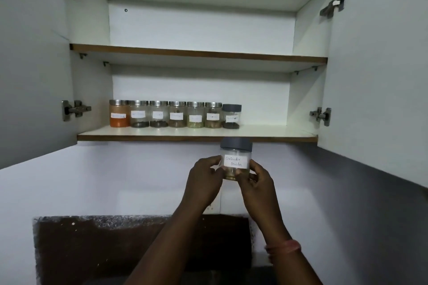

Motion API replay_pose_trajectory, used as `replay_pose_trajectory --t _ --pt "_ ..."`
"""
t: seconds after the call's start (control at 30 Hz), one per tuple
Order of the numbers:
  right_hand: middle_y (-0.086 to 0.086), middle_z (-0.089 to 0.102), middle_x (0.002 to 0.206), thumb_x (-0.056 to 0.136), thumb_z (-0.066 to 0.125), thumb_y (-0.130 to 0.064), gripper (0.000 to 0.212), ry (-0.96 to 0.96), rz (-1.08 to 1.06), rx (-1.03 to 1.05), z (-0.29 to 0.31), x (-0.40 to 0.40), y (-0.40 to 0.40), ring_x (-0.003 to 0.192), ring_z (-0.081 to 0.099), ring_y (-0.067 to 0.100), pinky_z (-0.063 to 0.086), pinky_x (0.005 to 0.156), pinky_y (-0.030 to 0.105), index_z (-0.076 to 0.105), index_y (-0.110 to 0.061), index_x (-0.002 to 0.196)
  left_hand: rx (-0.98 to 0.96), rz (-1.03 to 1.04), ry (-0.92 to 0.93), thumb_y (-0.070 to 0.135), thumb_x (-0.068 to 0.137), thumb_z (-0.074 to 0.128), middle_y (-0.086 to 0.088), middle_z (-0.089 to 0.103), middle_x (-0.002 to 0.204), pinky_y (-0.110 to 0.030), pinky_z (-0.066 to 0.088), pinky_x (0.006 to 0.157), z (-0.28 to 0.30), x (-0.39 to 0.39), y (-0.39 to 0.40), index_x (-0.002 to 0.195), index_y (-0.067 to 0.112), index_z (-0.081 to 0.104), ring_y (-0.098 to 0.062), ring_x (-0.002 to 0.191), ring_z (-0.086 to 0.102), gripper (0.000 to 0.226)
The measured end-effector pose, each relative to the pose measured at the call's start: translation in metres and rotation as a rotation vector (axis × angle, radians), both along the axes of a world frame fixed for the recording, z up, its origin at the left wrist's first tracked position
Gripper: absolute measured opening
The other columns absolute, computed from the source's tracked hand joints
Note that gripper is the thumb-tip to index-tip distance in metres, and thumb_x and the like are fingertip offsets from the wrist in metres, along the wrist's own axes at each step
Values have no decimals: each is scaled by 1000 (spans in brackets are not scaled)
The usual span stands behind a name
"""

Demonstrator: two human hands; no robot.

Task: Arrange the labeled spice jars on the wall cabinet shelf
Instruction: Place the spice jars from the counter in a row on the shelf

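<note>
A clear jar with a grey lid and a label reading "Coriander Powder" (pixel 235 161) is held upright just below the front edge of the lower shelf (pixel 273 133). My left hand (pixel 203 180) grips its left side and my right hand (pixel 257 186) grips its right side, fingers curled round the glass. On the shelf stands a row of several labeled spice jars (pixel 177 114): an orange-filled one (pixel 119 113) at the left end, steel-lidded ones in the middle, and a grey-lidded one (pixel 231 116) at the right end.
Both cabinet doors (pixel 32 65) stand open at the sides, with metal hinges (pixel 76 109) on them. The upper shelf (pixel 199 53) holds nothing I can see. Bare shelf surface lies to the right of the jar row. A dark patch (pixel 139 245) marks the wall below.
</note>
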State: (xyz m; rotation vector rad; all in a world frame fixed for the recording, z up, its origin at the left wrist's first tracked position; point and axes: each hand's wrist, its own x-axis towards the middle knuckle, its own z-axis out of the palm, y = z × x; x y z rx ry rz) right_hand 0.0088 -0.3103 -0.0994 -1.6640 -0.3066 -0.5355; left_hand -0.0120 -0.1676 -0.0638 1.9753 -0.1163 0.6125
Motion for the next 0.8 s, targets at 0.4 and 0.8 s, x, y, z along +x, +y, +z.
replay_pose_trajectory --t 0.4,0.8 --pt "-11 63 126 85 81 -32 51 -178 -32 -8 84 123 -70 109 63 2 50 79 10 58 -27 130 138 -74 -264 32 99 60 16 64 130 -17 52 90 72 127 -63 133 30 65 0 106 64 34" --pt "9 67 97 77 87 -22 42 0 -175 -160 129 273 -81 89 67 28 35 55 19 64 -1 105 101 -86 -44 9 95 58 -7 74 114 -39 56 98 106 261 -99 116 3 71 -24 108 70 25"
